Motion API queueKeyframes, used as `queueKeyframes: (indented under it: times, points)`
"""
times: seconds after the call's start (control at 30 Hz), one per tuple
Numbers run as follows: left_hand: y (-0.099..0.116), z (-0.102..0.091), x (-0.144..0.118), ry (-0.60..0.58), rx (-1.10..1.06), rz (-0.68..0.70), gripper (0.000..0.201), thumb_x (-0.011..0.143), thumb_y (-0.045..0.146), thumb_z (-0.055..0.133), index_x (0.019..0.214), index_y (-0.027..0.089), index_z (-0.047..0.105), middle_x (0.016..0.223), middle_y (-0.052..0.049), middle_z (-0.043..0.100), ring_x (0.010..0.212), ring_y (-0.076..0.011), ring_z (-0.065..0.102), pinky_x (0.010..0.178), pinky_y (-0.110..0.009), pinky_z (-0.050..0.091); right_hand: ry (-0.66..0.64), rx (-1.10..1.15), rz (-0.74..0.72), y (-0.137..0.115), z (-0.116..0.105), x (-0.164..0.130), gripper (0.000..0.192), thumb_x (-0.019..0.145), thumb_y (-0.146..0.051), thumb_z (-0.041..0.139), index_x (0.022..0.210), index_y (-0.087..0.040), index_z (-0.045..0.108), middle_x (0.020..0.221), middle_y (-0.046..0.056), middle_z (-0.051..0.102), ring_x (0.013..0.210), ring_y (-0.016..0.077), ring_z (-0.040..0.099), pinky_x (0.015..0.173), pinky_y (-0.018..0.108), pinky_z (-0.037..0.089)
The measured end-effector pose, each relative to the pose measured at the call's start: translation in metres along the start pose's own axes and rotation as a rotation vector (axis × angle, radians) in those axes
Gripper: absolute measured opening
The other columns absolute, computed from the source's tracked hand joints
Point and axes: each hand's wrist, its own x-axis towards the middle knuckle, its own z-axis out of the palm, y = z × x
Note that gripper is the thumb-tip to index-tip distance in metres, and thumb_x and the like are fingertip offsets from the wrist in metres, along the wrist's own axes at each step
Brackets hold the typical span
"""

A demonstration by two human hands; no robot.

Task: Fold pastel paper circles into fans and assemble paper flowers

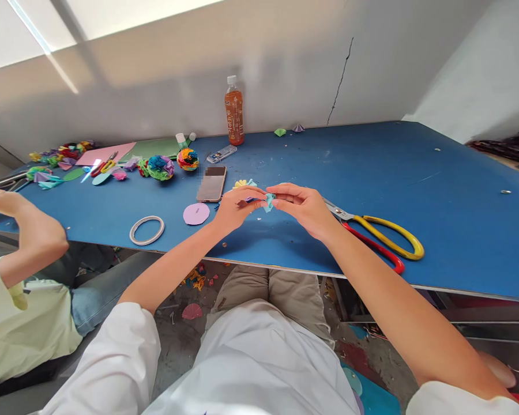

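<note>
Between my two hands, above the blue table, is a small folded piece of light-blue paper (269, 202). My left hand (239, 206) pinches its left side with thumb and fingers. From the right, my right hand (301, 206) grips the same piece with thumb and fingertips. Partly hidden behind my left hand lie bits of yellow and light-blue folded paper (241, 184). A lilac paper circle (196, 214) lies flat to the left of that hand. Large scissors (389, 236) with one yellow and one red handle rest beside my right wrist, blades partly covered by it.
On the blue table (458, 219) are a phone (213, 184), a tape roll (147, 230), an orange drink bottle (234, 112), a clear case (222, 154) and colourful paper balls (160, 167). At the left, a co-worker's hand (2, 202) is over the table. Paper scraps litter the floor.
</note>
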Motion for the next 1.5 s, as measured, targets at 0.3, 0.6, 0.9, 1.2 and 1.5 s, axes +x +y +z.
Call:
queueKeyframes:
  times: [0.3, 0.6, 0.9, 1.2, 1.5]
  points:
    - [0.000, 0.000, 0.000, 0.052, 0.062, 0.050, 0.030, 0.076, 0.049, 0.071, 0.073, 0.019, 0.073, 0.081, -0.004, 0.070, 0.068, -0.0107, 0.063, 0.050, -0.020, 0.047, -0.023, -0.084, -0.084, 0.006, -0.001, 0.001, 0.036, 0.070, -0.040, 0.073, 0.101, -0.021, 0.071, 0.106, 0.006, 0.071, 0.089, 0.0192, 0.065, 0.082, 0.037, 0.053]
    - [0.000, -0.003, -0.001, 0.129, 0.116, 0.063, 0.031, 0.080, 0.048, 0.067, 0.075, 0.018, 0.071, 0.078, -0.005, 0.069, 0.066, -0.0105, 0.061, 0.054, -0.022, 0.049, 0.198, -0.899, -0.042, -0.027, -0.038, -0.004, 0.021, 0.081, -0.032, 0.058, 0.096, -0.022, 0.070, 0.095, 0.008, 0.071, 0.084, 0.0245, 0.064, 0.075, 0.039, 0.047]
    - [-0.006, -0.001, -0.003, -0.155, 0.289, -0.068, 0.007, 0.079, 0.022, 0.067, 0.077, 0.017, 0.063, 0.075, -0.001, 0.068, 0.069, -0.0129, 0.063, 0.060, -0.023, 0.049, 0.051, -1.335, 0.364, -0.003, -0.126, -0.048, 0.024, 0.080, -0.043, 0.057, 0.089, -0.021, 0.063, 0.101, 0.016, 0.068, 0.080, 0.0280, 0.064, 0.063, 0.038, 0.046]
    - [-0.002, 0.003, -0.007, -0.206, 0.267, -0.122, 0.011, 0.078, 0.020, 0.067, 0.088, 0.017, 0.063, 0.078, -0.001, 0.070, 0.064, -0.0113, 0.062, 0.062, -0.023, 0.051, 0.199, -1.237, 0.228, 0.001, -0.119, -0.071, 0.033, 0.079, -0.054, 0.050, 0.081, -0.023, 0.060, 0.097, 0.016, 0.068, 0.073, 0.0276, 0.062, 0.063, 0.040, 0.045]
    - [-0.003, 0.000, -0.007, -0.167, 0.339, -0.127, 0.013, 0.078, 0.022, 0.069, 0.089, 0.016, 0.066, 0.083, -0.003, 0.072, 0.067, -0.0123, 0.065, 0.060, -0.023, 0.050, 0.079, -1.239, 0.232, 0.004, -0.103, 0.022, 0.024, 0.079, -0.038, 0.056, 0.086, -0.022, 0.073, 0.080, 0.008, 0.071, 0.073, 0.0238, 0.062, 0.062, 0.034, 0.043]
